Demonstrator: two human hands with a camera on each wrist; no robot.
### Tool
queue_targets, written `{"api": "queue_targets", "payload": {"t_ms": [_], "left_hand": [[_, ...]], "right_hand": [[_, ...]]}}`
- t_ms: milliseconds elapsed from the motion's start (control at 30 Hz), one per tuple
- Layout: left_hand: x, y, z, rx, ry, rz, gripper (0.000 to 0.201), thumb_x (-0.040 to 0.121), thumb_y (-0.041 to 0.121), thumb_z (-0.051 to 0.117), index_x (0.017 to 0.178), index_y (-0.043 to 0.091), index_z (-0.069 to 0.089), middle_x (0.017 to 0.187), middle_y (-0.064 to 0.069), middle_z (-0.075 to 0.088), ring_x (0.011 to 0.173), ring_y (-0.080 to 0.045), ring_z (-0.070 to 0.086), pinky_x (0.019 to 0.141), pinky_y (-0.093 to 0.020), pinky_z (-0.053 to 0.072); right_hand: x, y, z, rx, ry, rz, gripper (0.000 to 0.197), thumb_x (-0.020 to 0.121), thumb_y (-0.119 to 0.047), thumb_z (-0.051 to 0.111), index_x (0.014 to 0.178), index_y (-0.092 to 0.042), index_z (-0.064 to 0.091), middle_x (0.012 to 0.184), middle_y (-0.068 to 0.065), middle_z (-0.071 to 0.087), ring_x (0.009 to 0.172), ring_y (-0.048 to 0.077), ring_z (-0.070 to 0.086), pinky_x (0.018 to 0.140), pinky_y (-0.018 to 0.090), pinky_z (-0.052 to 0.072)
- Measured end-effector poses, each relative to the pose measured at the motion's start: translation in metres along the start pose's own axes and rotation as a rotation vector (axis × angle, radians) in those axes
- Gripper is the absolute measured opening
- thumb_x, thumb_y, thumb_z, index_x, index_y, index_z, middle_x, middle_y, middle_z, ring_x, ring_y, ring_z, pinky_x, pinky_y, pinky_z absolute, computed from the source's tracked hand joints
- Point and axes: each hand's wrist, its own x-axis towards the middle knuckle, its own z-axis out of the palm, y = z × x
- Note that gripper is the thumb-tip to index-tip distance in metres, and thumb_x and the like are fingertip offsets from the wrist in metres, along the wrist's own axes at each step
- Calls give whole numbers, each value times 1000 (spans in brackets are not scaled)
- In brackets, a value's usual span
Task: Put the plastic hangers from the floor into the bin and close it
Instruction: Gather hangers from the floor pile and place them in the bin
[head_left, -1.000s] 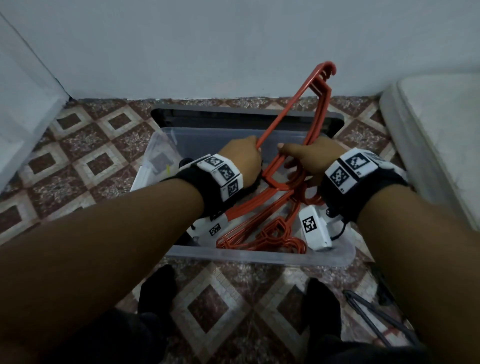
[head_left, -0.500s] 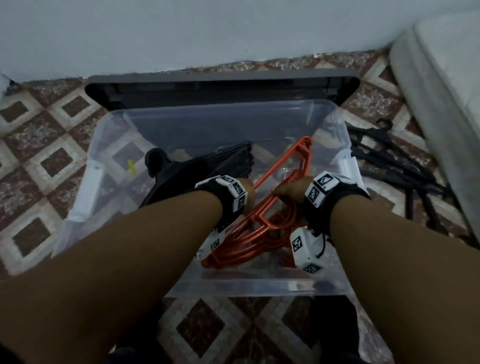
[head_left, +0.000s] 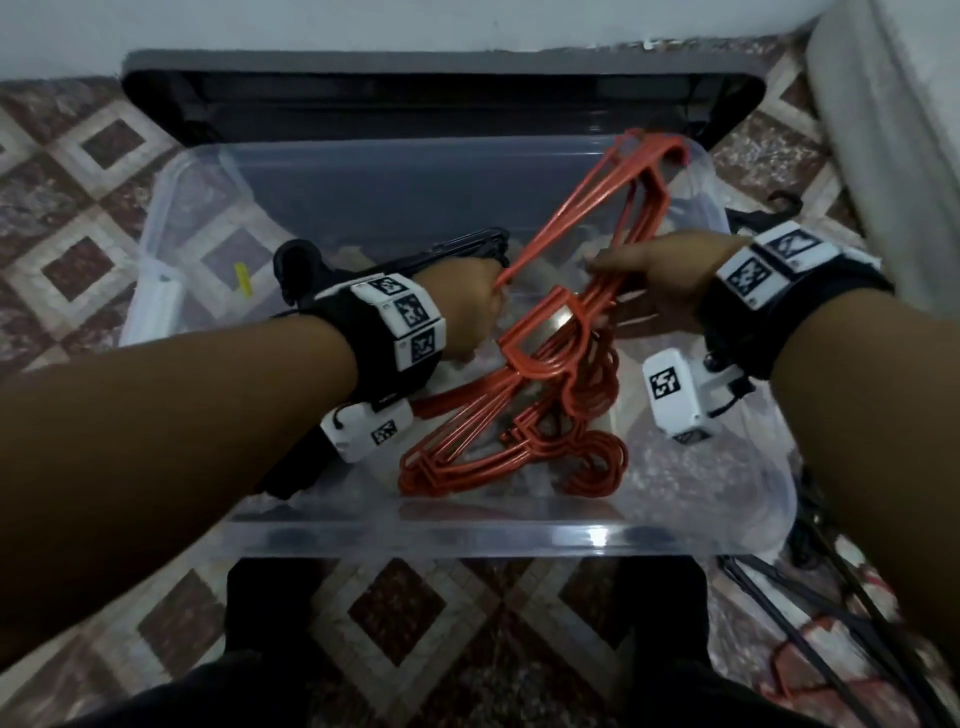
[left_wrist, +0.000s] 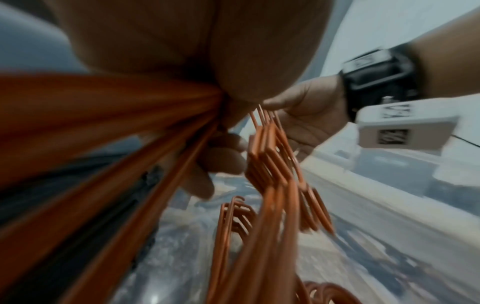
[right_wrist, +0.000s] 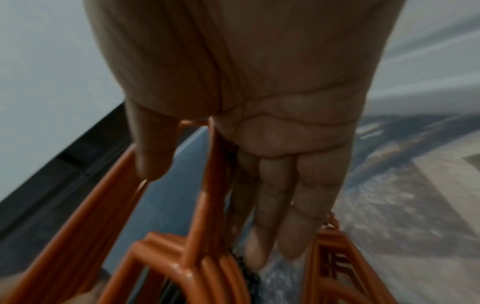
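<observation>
Orange hangers (head_left: 550, 364) sit bunched inside my clear bin (head_left: 467, 535), tips reaching toward 1 o'clock. My left hand (head_left: 470, 306) grips their bars in a fist; my right hand (head_left: 670, 275), fingers straight, rests against them. Black hangers (head_left: 467, 249) lie at 10 o'clock.

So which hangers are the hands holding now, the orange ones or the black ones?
The orange hangers: the left hand grips their bars and the right hand touches them. The black hangers lie untouched in the bin, at its left.
</observation>
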Motion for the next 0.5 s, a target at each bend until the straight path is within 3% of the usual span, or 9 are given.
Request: {"api": "queue_targets", "payload": {"t_ms": [67,133,200,267,300,400,500], "left_hand": [[-10,-6,-11,-31,57,10,21,100,19,41,105,6,57,95,-16,69,88,-34,65,81,-38,51],[-20,-13,-23,-78,125,47,15,100,21,42,100,15,56,88,-9,70,82,-27,66,77,-34,51],[-28,-24,-36,-155,256,44,15,99,30,40,92,27,53,74,4,67,69,-9,63,69,-27,47],[-35,-31,-52,-261,343,91,20,99,36,36,86,32,50,67,9,63,62,1,60,64,-22,47],[-37,-34,-59,-349,364,113,21,100,38,36,86,32,50,68,8,63,63,-3,62,66,-24,50],[-43,-32,-76,-575,467,186,16,102,34,40,91,30,51,76,4,61,71,-20,62,75,-46,56],[-46,-30,-88,-618,553,197,27,103,33,40,101,12,57,92,-24,62,83,-36,63,79,-55,53]], "right_hand": [[-15,-17,1,-39,-55,-132,48,63,-37,82,104,-16,66,95,9,73,89,28,70,102,48,48],[-33,-39,7,-85,-109,-297,48,57,-39,81,98,-17,68,102,14,71,99,31,68,104,49,46],[-53,-60,15,-167,-195,-453,36,65,-39,80,91,-20,67,100,13,68,96,30,66,102,49,48],[-73,-75,19,-214,-259,-588,36,73,-40,78,100,-19,66,101,10,69,94,28,68,95,48,54],[-80,-79,21,-195,-271,-639,39,77,-37,76,108,-16,65,104,9,70,95,26,69,91,46,56],[-89,-85,24,-133,-338,-781,41,91,-20,64,128,-5,53,113,10,68,102,25,70,86,37,57],[-93,-84,34,-47,-440,-840,43,96,-5,55,137,-1,42,110,21,65,100,29,68,88,41,55]]}}
